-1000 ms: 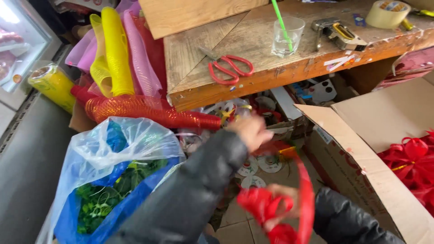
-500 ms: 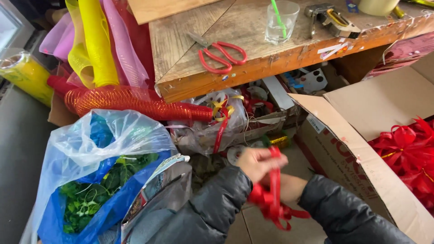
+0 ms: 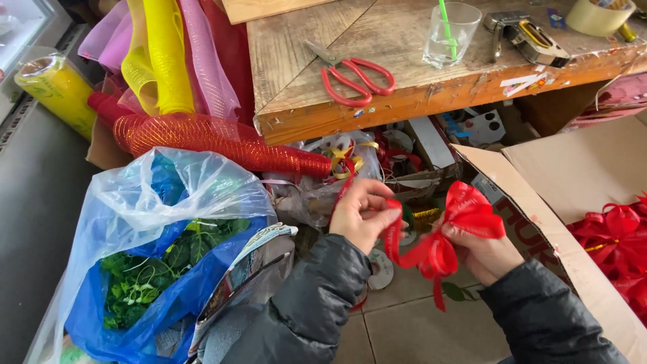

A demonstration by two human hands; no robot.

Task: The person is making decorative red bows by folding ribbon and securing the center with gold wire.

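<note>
Both of my hands hold a red ribbon bow [image 3: 450, 229] low in front of me, below a wooden table. My left hand [image 3: 362, 214] pinches the bow's left loop between thumb and fingers. My right hand [image 3: 480, 254] grips the knot and the right loop, which fans upward. A ribbon tail hangs down from the knot. Dark padded sleeves cover both arms.
Red scissors [image 3: 352, 77], a glass with a green straw [image 3: 451, 32], a staple gun [image 3: 522, 34] and a tape roll [image 3: 595, 15] lie on the wooden table [image 3: 303, 114]. A cardboard box [image 3: 559, 189] of red bows [image 3: 617, 243] stands right. A plastic bag of greenery [image 3: 155, 269] and mesh rolls [image 3: 209, 138] sit left.
My left hand has come back from reaching under the table and joined my right hand on the ribbon. The ribbon is now spread into a bow shape.
</note>
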